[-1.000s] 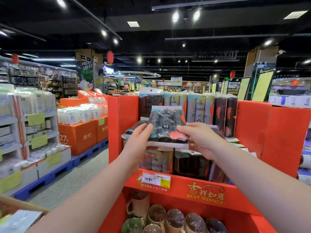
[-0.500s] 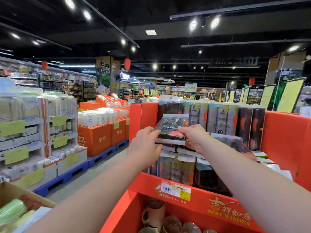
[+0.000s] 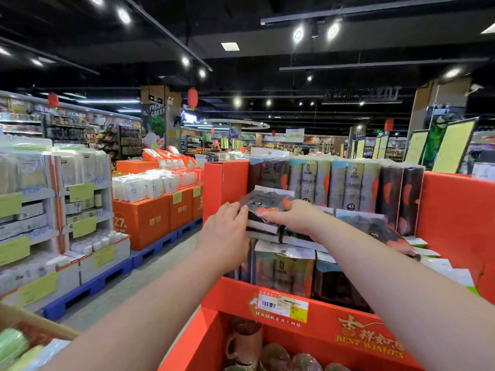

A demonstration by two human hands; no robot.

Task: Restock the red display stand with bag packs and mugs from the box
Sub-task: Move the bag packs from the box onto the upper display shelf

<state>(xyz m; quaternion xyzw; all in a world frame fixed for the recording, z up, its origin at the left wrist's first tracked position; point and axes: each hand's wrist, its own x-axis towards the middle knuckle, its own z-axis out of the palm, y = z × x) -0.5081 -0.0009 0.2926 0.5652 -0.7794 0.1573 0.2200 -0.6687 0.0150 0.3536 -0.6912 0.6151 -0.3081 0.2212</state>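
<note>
My right hand (image 3: 293, 216) hides part of the bag pack (image 3: 263, 203); mugs (image 3: 276, 357) at six o'clock and the box (image 3: 40, 325) at eight are cut off.

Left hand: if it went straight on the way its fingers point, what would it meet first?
The bag pack, whose left edge the left hand holds. Beyond that, probably the upright dark pack in the back row, though depth is unclear.
</note>
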